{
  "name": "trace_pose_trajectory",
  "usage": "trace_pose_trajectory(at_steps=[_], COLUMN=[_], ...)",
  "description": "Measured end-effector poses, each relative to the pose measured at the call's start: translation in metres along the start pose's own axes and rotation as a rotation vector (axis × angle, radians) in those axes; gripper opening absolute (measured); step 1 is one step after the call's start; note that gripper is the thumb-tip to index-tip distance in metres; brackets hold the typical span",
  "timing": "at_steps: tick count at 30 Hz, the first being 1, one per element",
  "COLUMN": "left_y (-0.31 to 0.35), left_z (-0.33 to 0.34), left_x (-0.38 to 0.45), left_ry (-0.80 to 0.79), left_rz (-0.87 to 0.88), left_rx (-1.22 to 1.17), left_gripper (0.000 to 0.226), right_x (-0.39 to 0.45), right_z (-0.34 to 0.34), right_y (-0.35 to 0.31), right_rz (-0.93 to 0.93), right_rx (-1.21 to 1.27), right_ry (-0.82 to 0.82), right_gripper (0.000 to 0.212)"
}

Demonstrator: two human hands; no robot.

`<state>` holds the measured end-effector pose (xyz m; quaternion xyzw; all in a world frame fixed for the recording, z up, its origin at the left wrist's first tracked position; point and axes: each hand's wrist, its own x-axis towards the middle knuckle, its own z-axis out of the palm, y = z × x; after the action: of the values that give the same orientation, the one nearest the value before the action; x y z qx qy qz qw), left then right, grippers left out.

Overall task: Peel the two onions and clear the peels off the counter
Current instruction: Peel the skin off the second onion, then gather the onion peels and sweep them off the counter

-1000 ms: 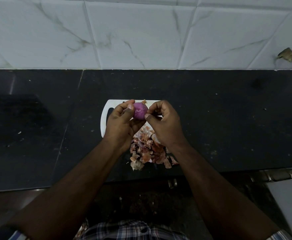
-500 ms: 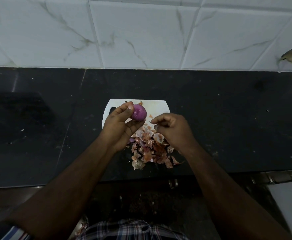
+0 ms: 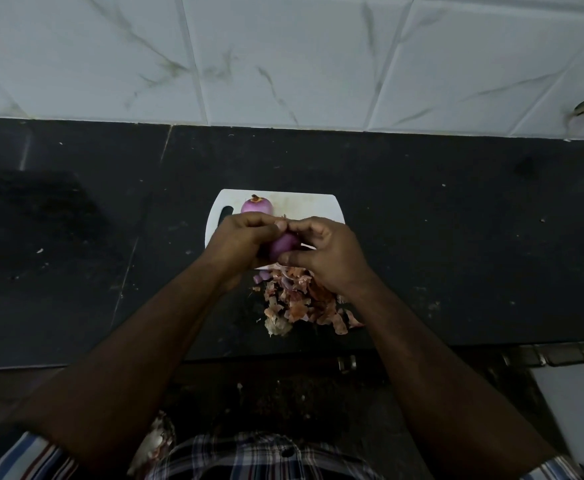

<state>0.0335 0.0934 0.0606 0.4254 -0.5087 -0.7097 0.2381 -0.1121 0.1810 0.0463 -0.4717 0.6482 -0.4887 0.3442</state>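
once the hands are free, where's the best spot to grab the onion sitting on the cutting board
Grip the peeled onion around its round middle, coming from above with fingers on the left and right sides. It sits apart from the hands near the far left of the cutting board, stub end showing on top, its sides clear.

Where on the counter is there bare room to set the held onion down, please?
The counter is bare right of the cutting board, and left of it too. It is crowded at the near edge, where the peels lie piled.

Plaid shirt (image 3: 249,455), striped short sleeves (image 3: 31,455)
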Motion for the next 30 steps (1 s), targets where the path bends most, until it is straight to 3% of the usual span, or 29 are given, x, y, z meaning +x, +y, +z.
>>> trace_pose_trajectory(at_steps=[5,9,14,18,25,30], left_y=[-0.005,-0.015,-0.015,-0.016,0.022,0.008], left_z=[0.003,-0.018,-0.034,-0.030,0.004,0.011], left_x=[0.008,0.026,0.048,0.065,0.113,0.156], left_ry=[0.118,0.217,0.294,0.306,0.258,0.277], left_rz=[-0.056,-0.057,-0.018,0.090,0.383,0.384], left_rx=[-0.059,-0.031,0.088,0.284,0.621,0.802], left_gripper=[0.011,0.008,0.025,0.020,0.023,0.016], right_x=[0.000,-0.001,0.009,0.023,0.094,0.116], right_z=[0.000,-0.021,-0.022,-0.018,-0.023,-0.005], right_y=[0.005,0.019,0.023,0.025,0.060,0.086], right_rz=[0.114,0.193,0.159,0.136,0.021,-0.005], right_rx=[0.079,-0.197,-0.394,-0.511,-0.767,-0.980], right_ry=[0.061,0.208,0.013,0.005,-0.201,-0.439], right_gripper=[0.039,0.018,0.023,0.011,0.049,0.072])
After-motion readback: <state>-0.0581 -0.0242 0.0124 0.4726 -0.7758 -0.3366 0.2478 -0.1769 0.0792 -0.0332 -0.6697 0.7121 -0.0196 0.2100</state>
